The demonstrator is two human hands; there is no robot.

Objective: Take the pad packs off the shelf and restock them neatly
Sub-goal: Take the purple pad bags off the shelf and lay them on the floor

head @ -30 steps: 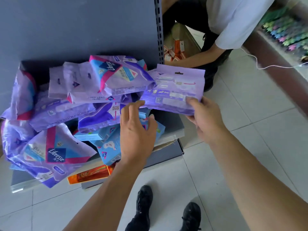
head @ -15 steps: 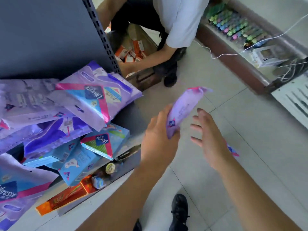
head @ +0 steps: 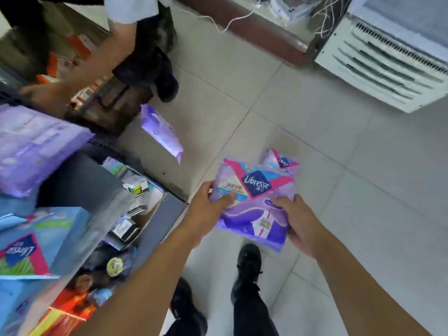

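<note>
Purple pad pack (head: 254,204) pinched by left hand (head: 206,209) and right hand (head: 300,221); beyond it, perhaps 2 more packs on the floor (head: 363,190). Slick film could slip.

A single head-worn wide-angle camera looks steeply down past the wearer's forearms at the tiled floor (head: 363,214), close above the shelf (head: 80,180) at the left edge; straight lines bow toward the frame's corners.
</note>
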